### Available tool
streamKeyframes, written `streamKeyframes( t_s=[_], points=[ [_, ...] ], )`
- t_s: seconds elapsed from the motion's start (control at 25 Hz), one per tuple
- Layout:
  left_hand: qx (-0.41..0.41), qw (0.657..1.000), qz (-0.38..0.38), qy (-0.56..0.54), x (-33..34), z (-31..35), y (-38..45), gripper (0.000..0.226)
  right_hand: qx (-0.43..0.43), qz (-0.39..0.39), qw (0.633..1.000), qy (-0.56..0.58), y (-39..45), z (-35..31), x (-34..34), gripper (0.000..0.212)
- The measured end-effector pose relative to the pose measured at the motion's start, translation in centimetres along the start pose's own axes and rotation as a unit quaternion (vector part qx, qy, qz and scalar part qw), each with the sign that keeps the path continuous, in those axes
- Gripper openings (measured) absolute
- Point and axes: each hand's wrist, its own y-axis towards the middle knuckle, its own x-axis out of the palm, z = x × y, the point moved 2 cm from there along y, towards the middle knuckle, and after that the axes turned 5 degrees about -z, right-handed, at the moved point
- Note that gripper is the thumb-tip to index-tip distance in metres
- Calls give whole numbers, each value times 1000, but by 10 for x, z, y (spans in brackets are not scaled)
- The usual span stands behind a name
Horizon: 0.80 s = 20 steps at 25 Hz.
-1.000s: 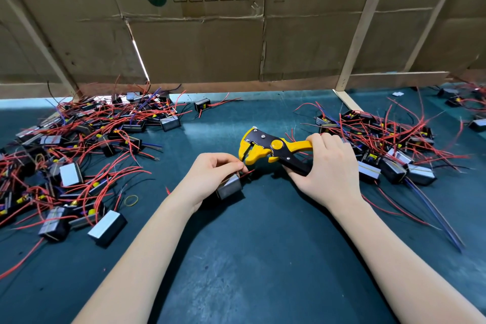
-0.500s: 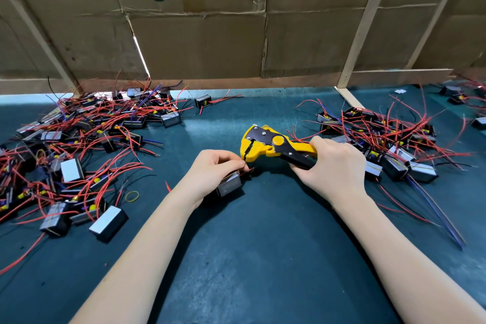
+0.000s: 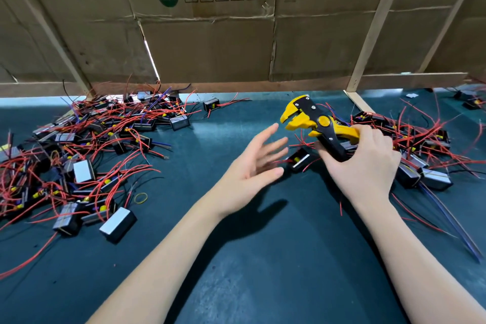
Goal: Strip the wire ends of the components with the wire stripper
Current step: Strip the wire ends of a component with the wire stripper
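Gripping the stripper (image 3: 319, 125) by its handles, the right hand (image 3: 364, 163) has fingers and thumb wrapped round the yellow and black grips. Look at the tool's line: long axis running from lower right up to upper left, yellow head pointing up and left toward the cardboard wall (image 3: 210, 42), jaws slightly parted with nothing between them. It's held above the green mat (image 3: 263, 258), at the left edge of the right pile (image 3: 420, 144).

Left hand (image 3: 252, 166) now: palm up, fingers straight and spread, holding nothing, hovering over the mat with its shadow below. Just past its fingertips lies one component (image 3: 299, 159), a small black block with a pale strip along its top, tilted on the mat, red wires trailing out of it to both sides. It sits between the two hands, right beside the right thumb, below the stripper's handles.

Over on the left, a big left pile (image 3: 79, 155) of black blocks tangled in red wire. A yellow rubber band (image 3: 141, 197) lies flat at its near edge.
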Motion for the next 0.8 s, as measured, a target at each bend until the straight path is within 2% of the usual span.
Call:
streamKeyframes(
  t_s=[0.08, 0.16, 0.2, 0.24, 0.28, 0.32, 0.36, 0.4, 0.48, 0.56, 0.68, 0.8],
  points=[
    [27, 998, 29, 54, -7, 7, -1, 69, 6, -5, 1000, 6, 0, 1, -3, 68],
    [52, 978, 159, 121, -32, 16, -6, 58, 1, -7, 1000, 28, 0, -2, -5, 66],
    [50, 952, 243, 180, -50, 19, -12, 48, -8, -10, 999, 44, -1, -4, -5, 66],
    [24, 905, 323, 275, -70, 19, -20, 40, -22, -18, 998, 62, -2, -7, -6, 65],
    [-31, 841, 381, 383, -88, 19, -29, 34, -41, -30, 995, 82, -3, -10, -6, 64],
    [-110, 775, 412, 467, -105, 17, -39, 30, -63, -46, 992, 104, -6, -14, -5, 62],
    [-188, 725, 427, 507, -119, 13, -48, 28, -90, -63, 986, 124, -8, -18, -5, 60],
    [-247, 697, 434, 515, -127, 9, -54, 27, -121, -85, 979, 139, -11, -22, -4, 57],
    [-294, 690, 424, 508, -135, 1, -60, 31, -188, -147, 960, 147, -18, -28, -1, 56],
    [-319, 697, 362, 531, -136, -7, -56, 43, -236, -220, 937, 135, -23, -32, 3, 60],
    [-369, 678, 287, 567, -135, -23, -52, 56, -255, -276, 923, 87, -25, -30, 9, 63],
    [-363, 675, 334, 549, -139, -28, -50, 52, -228, -264, 932, 97, -22, -30, 5, 60]
  ],
)
